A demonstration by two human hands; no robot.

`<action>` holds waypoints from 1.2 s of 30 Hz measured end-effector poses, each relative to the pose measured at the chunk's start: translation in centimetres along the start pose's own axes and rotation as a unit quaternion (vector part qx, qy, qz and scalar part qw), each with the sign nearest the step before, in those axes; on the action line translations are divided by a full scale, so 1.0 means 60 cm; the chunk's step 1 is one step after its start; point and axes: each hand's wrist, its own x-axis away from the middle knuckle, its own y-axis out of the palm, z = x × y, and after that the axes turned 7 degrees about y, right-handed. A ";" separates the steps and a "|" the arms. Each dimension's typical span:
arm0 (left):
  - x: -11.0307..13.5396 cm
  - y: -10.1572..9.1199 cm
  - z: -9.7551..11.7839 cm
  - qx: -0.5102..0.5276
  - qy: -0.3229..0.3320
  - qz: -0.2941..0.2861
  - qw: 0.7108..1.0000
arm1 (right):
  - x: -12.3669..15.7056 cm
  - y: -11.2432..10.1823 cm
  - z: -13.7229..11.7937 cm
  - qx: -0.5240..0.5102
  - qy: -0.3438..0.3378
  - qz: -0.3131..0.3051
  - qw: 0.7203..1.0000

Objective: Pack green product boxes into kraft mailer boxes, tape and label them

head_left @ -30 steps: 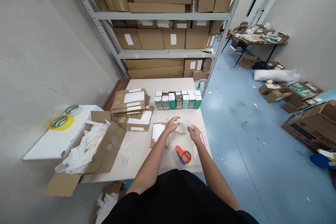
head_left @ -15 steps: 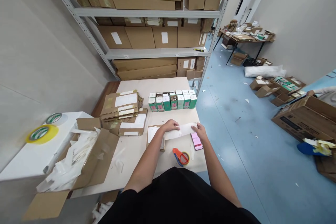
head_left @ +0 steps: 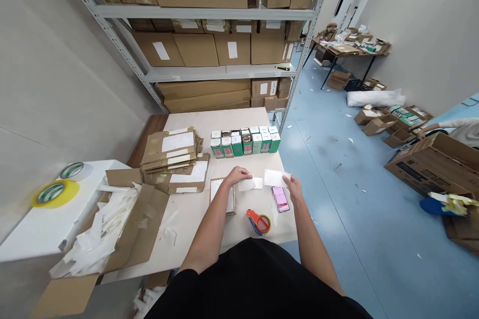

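My left hand (head_left: 239,175) pinches a small white slip of paper (head_left: 251,184) above the table. A second white slip (head_left: 275,178), slightly larger, is gripped at its right end by my right hand (head_left: 293,185). A narrow gap separates the two papers. Below my right hand lies a phone with a pink screen (head_left: 280,199). Orange-handled scissors (head_left: 258,221) rest against a yellow tape roll (head_left: 267,224) close to my body. Under my left forearm, partly covered, is a flat cardboard piece with a white sheet (head_left: 217,187).
Green-and-white small boxes (head_left: 246,143) stand in rows at the back. Flattened cardboard packages (head_left: 170,152) are stacked to the left. An open carton (head_left: 144,224) holds white scraps, beside tape rolls (head_left: 56,193). Shelving (head_left: 205,12) rises behind; another person's arm (head_left: 430,128) shows at right.
One white strip stretched between my hands is now two separate pieces, one in each hand. My hands have moved slightly apart. At far right, another person's hand has come into view.
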 end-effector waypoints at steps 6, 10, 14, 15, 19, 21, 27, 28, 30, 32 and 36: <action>-0.006 0.016 -0.001 -0.046 0.003 0.104 0.994 | 0.015 -0.009 -0.015 -0.033 -0.008 -0.007 0.999; -0.004 0.056 0.002 -0.118 0.038 0.195 0.973 | 0.033 0.025 -0.011 -0.054 -0.024 -0.002 0.998; 0.025 0.053 0.007 -0.137 0.055 0.237 0.960 | 0.051 0.023 -0.010 -0.072 -0.032 0.009 0.997; 0.034 0.049 0.011 -0.135 0.056 0.242 0.959 | 0.055 0.021 -0.010 -0.081 -0.031 0.012 0.996; 0.068 0.046 0.043 -0.111 0.062 0.241 0.962 | 0.066 0.035 -0.009 -0.095 -0.026 -0.029 0.995; 0.083 0.049 0.065 -0.093 0.081 0.220 0.968 | 0.071 0.053 -0.012 -0.077 -0.029 -0.074 0.994; 0.129 0.037 0.103 -0.089 0.054 0.083 0.991 | 0.082 0.124 -0.049 0.048 -0.041 -0.171 0.983; 0.138 0.033 0.099 -0.084 0.035 0.068 0.994 | 0.083 0.138 -0.054 0.061 -0.047 -0.176 0.981; 0.158 0.024 0.084 -0.043 0.012 0.070 0.997 | 0.084 0.167 -0.056 0.064 -0.063 -0.163 0.983; 0.179 0.020 0.063 0.031 0.006 0.126 0.992 | 0.088 0.196 -0.046 0.053 -0.068 -0.132 0.987; 0.220 0.021 0.024 0.144 -0.018 0.281 0.949 | 0.114 0.240 -0.001 0.080 -0.020 -0.132 0.988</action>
